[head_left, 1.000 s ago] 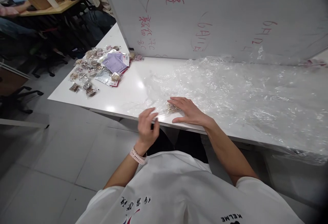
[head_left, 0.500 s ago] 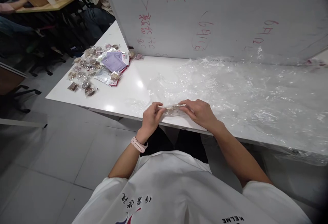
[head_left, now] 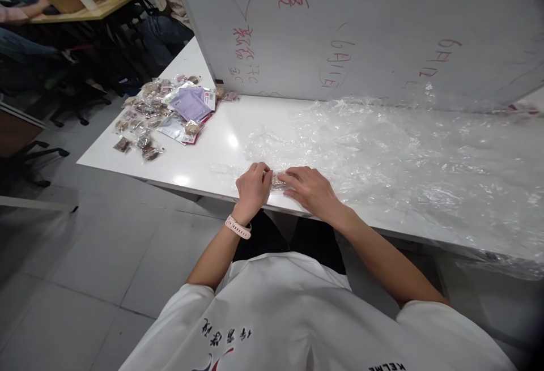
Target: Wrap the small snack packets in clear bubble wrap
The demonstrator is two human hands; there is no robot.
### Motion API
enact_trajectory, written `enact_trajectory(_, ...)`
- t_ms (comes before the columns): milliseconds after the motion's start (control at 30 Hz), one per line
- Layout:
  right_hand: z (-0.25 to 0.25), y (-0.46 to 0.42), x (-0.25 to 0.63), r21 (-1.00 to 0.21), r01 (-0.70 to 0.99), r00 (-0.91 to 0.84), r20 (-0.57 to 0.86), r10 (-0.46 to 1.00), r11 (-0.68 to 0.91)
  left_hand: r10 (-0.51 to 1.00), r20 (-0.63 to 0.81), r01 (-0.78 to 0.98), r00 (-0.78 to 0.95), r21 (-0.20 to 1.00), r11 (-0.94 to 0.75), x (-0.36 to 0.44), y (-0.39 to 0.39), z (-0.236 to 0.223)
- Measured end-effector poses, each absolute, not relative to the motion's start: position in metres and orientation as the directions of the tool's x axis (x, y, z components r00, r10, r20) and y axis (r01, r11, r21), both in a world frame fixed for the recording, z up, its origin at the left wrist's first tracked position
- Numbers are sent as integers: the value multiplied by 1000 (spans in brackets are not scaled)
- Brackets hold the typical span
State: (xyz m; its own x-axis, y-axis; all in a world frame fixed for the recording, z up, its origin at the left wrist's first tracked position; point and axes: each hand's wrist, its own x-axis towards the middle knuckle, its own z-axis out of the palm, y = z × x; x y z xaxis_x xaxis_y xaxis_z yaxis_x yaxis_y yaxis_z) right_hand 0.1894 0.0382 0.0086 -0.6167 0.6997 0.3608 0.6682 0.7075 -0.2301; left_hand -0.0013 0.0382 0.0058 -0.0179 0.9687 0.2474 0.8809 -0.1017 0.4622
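Note:
A small clear plastic packet with brownish contents (head_left: 277, 182) lies at the front edge of the white table, between my two hands. My left hand (head_left: 254, 187) is closed in a pinch on the packet's left end. From the other side, my right hand (head_left: 312, 191) has its fingertips on the top and its thumb along the near edge, gripping the right part. My fingers partly cover the packet, so its exact contents are hard to make out. Crumpled clear plastic sheeting (head_left: 382, 161) spreads over the table just behind and to the right.
Several small clear packets (head_left: 147, 105) are heaped at the table's left end, with purple pouches (head_left: 190, 103) among them. A whiteboard with red writing (head_left: 361, 31) stands along the back edge. Other people sit at a wooden desk (head_left: 91, 13) at the upper left.
My right hand has moved left along the packet, closer to my left hand, with its fingers now on top. My left hand has turned slightly and stays on the left end.

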Motion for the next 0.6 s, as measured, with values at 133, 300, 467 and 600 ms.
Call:
enact_trajectory(133,11,62,188,-423,677,-518,307,798,602,787,585,811,-197,548,-205,-16,24,2)
enact_trajectory(300,27,100,184,-654,675,-394,71,916,341,610,292,269,-736,954,-132,-32,-15,18)
enact_trajectory(467,24,116,185,-769,605,-305,17,952,208,833,-461,-636,-305,750,182,-28,-23,41)
enact_trajectory(600,11,117,189,-841,498,-296,65,953,212,904,-384,-502,-187,829,248,-30,29,39)
